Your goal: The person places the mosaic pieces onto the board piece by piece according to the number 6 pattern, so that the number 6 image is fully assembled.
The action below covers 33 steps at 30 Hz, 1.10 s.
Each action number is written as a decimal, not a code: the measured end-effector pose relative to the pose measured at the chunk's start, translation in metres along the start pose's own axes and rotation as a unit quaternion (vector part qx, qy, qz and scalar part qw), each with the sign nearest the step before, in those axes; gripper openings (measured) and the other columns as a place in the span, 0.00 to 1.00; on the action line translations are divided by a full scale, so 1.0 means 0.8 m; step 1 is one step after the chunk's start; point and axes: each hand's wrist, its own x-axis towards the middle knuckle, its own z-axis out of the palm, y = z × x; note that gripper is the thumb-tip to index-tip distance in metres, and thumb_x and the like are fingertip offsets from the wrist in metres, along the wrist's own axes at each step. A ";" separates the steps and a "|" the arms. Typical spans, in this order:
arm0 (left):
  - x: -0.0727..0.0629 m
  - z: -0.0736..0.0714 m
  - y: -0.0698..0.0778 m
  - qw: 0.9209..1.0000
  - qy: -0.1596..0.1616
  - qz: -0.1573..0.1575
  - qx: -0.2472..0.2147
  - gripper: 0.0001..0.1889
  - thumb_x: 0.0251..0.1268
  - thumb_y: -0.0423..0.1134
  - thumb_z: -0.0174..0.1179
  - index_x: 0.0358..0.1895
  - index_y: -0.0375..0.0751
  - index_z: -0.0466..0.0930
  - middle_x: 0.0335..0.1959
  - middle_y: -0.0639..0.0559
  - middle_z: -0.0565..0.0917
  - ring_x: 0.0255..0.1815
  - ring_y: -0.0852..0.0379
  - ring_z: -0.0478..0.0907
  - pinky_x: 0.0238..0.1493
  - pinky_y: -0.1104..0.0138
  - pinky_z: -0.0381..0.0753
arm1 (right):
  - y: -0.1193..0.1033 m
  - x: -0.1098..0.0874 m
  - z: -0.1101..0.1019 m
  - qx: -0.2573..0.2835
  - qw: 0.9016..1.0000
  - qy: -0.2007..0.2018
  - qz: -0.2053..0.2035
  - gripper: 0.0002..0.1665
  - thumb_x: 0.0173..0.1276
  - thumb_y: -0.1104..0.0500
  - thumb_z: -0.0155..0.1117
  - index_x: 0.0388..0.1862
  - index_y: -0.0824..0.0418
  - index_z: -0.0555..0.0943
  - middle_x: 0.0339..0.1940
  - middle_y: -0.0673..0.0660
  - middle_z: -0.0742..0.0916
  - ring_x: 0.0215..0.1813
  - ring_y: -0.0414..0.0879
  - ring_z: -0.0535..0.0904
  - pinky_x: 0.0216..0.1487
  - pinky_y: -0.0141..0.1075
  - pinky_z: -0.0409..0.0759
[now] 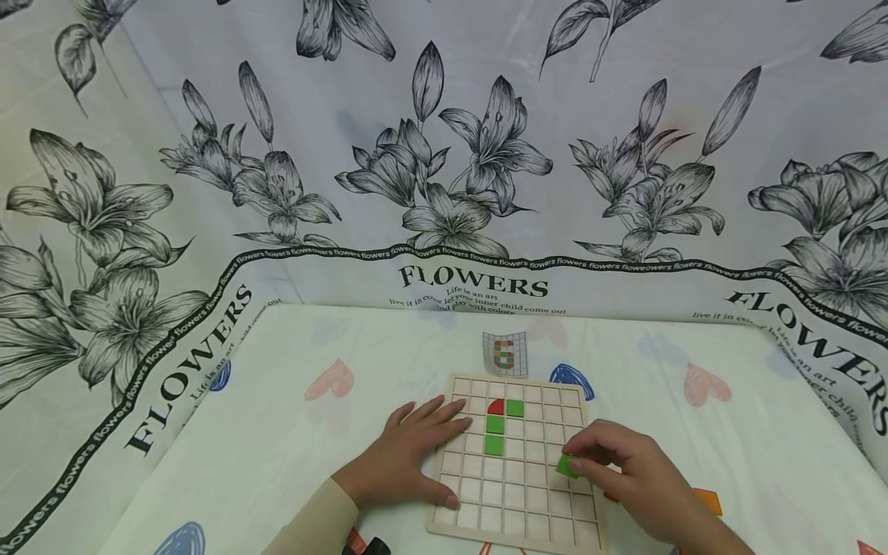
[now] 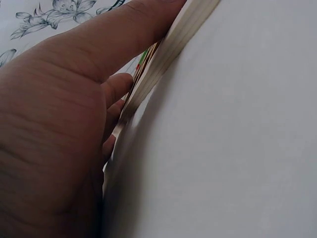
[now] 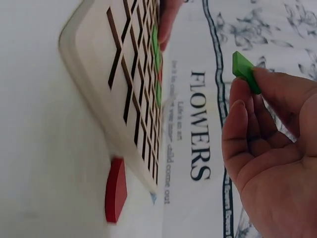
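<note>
A wooden grid board [image 1: 489, 493] lies on the table, with a red quarter-round tile [image 1: 496, 406] and several green square tiles [image 1: 495, 445] set in its upper left cells. My left hand [image 1: 409, 455] rests on the board's left edge, fingers spread and thumb near the lower corner; the left wrist view shows the thumb on the rim. Between thumb and fingertips my right hand [image 1: 634, 478] pinches a green square tile [image 3: 244, 71], held above the board's right side. The right wrist view shows that tile raised off the board.
Behind the board lies a small pattern card [image 1: 506, 353] with a red and green design. A red block [image 3: 116, 191] sits beside the board's right edge. An orange piece [image 1: 708, 501] lies partly behind my right wrist. A black object [image 1: 376, 546] shows at the bottom edge.
</note>
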 end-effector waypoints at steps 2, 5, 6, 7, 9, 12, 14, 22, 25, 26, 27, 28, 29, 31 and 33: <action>0.000 0.000 0.000 1.000 -0.001 0.000 0.000 0.59 0.52 0.79 0.73 0.88 0.62 0.63 0.89 0.66 0.54 0.90 0.53 0.42 0.82 0.38 0.37 | -0.004 0.006 0.008 -0.003 1.000 -0.012 -0.001 0.08 0.77 0.64 0.73 0.49 0.53 0.89 0.45 0.46 0.89 0.42 0.45 0.88 0.38 0.37 0.87; 0.000 0.001 -0.001 1.000 -0.001 0.000 0.002 0.59 0.52 0.79 0.73 0.88 0.63 0.63 0.89 0.66 0.53 0.90 0.53 0.42 0.82 0.38 0.37 | -0.010 0.017 0.020 0.001 0.999 -0.032 0.025 0.05 0.77 0.60 0.74 0.49 0.53 0.90 0.46 0.46 0.89 0.44 0.44 0.87 0.47 0.36 0.87; 0.000 0.001 -0.001 1.000 -0.001 0.000 0.003 0.59 0.51 0.80 0.72 0.88 0.63 0.63 0.89 0.66 0.53 0.90 0.54 0.42 0.82 0.38 0.37 | -0.012 0.021 0.024 0.004 0.999 -0.037 0.035 0.05 0.77 0.60 0.74 0.48 0.53 0.90 0.45 0.46 0.89 0.44 0.44 0.87 0.47 0.36 0.87; 0.000 0.001 -0.001 1.000 -0.001 0.000 0.004 0.59 0.51 0.80 0.72 0.88 0.63 0.62 0.89 0.66 0.53 0.89 0.54 0.42 0.82 0.38 0.38 | -0.014 0.025 0.028 0.006 0.998 -0.042 0.046 0.05 0.77 0.58 0.75 0.48 0.52 0.90 0.45 0.46 0.89 0.45 0.44 0.87 0.48 0.36 0.87; 0.000 0.001 -0.002 1.000 -0.002 -0.002 0.004 0.59 0.52 0.80 0.71 0.88 0.64 0.62 0.89 0.67 0.53 0.89 0.54 0.41 0.82 0.38 0.37 | -0.016 0.032 0.036 0.007 0.997 -0.050 0.057 0.04 0.76 0.57 0.75 0.47 0.51 0.91 0.45 0.45 0.89 0.44 0.44 0.86 0.48 0.36 0.87; -0.001 0.002 -0.002 1.000 -0.002 -0.003 0.004 0.59 0.52 0.81 0.70 0.88 0.64 0.62 0.89 0.67 0.53 0.89 0.55 0.41 0.82 0.38 0.37 | -0.018 0.042 0.049 0.003 0.998 -0.057 0.042 0.04 0.76 0.56 0.75 0.47 0.51 0.91 0.43 0.43 0.89 0.43 0.43 0.86 0.47 0.36 0.87; -0.001 0.002 -0.002 1.000 -0.002 -0.001 0.004 0.59 0.52 0.81 0.70 0.88 0.64 0.62 0.89 0.67 0.52 0.89 0.55 0.41 0.82 0.38 0.37 | -0.017 0.047 0.055 -0.003 0.998 -0.058 0.024 0.03 0.77 0.56 0.75 0.47 0.51 0.92 0.42 0.42 0.89 0.42 0.43 0.86 0.46 0.36 0.87; -0.001 0.002 -0.002 1.000 -0.002 0.004 0.004 0.59 0.53 0.81 0.70 0.88 0.63 0.62 0.89 0.67 0.52 0.89 0.55 0.41 0.82 0.38 0.37 | -0.012 0.065 0.075 -0.008 0.998 -0.063 0.026 0.03 0.78 0.55 0.74 0.47 0.49 0.92 0.43 0.41 0.88 0.42 0.41 0.84 0.46 0.35 0.85; 0.000 0.001 -0.001 1.000 -0.003 0.007 0.003 0.59 0.53 0.81 0.70 0.88 0.63 0.62 0.89 0.66 0.52 0.89 0.54 0.41 0.82 0.38 0.38 | -0.006 0.069 0.082 -0.012 0.998 -0.060 0.029 0.03 0.77 0.56 0.75 0.45 0.47 0.92 0.43 0.40 0.88 0.42 0.41 0.83 0.46 0.35 0.84; 0.000 0.001 -0.001 1.000 -0.003 0.008 0.003 0.59 0.53 0.81 0.70 0.88 0.63 0.62 0.89 0.67 0.53 0.89 0.54 0.42 0.82 0.38 0.38 | -0.005 0.070 0.083 -0.013 0.998 -0.060 0.031 0.03 0.77 0.57 0.75 0.44 0.46 0.92 0.43 0.40 0.88 0.43 0.41 0.83 0.47 0.34 0.84; 0.000 0.001 -0.001 1.000 -0.002 0.009 0.003 0.58 0.54 0.81 0.70 0.88 0.63 0.62 0.89 0.66 0.53 0.89 0.54 0.42 0.82 0.37 0.38 | -0.003 0.070 0.085 -0.014 0.997 -0.060 0.035 0.04 0.77 0.57 0.75 0.44 0.46 0.92 0.42 0.40 0.88 0.43 0.41 0.83 0.47 0.34 0.84; 0.000 0.001 -0.001 1.000 -0.001 0.010 0.004 0.58 0.54 0.81 0.70 0.88 0.63 0.62 0.89 0.66 0.53 0.89 0.54 0.42 0.82 0.37 0.38 | -0.001 0.071 0.086 -0.016 0.997 -0.060 0.038 0.04 0.77 0.57 0.75 0.43 0.45 0.92 0.42 0.40 0.88 0.43 0.41 0.82 0.47 0.34 0.83; 0.000 0.001 -0.002 1.000 -0.001 0.011 0.004 0.59 0.54 0.81 0.70 0.88 0.63 0.62 0.89 0.66 0.53 0.89 0.54 0.42 0.82 0.37 0.38 | 0.000 0.071 0.087 -0.015 0.997 -0.061 0.044 0.04 0.77 0.57 0.75 0.43 0.45 0.92 0.42 0.40 0.88 0.43 0.41 0.82 0.47 0.34 0.83; 0.000 0.001 -0.002 1.000 0.000 0.011 0.004 0.58 0.54 0.81 0.70 0.88 0.63 0.62 0.89 0.66 0.53 0.89 0.54 0.42 0.82 0.37 0.38 | 0.003 0.070 0.088 -0.014 0.997 -0.062 0.053 0.04 0.77 0.57 0.75 0.43 0.46 0.91 0.42 0.40 0.88 0.43 0.41 0.82 0.48 0.34 0.83; 0.000 0.001 -0.002 1.000 0.001 0.011 0.003 0.59 0.53 0.81 0.70 0.88 0.63 0.62 0.89 0.66 0.53 0.89 0.54 0.42 0.82 0.37 0.38 | 0.005 0.070 0.089 -0.015 0.996 -0.063 0.062 0.04 0.77 0.57 0.75 0.43 0.46 0.91 0.42 0.40 0.88 0.44 0.41 0.82 0.48 0.35 0.83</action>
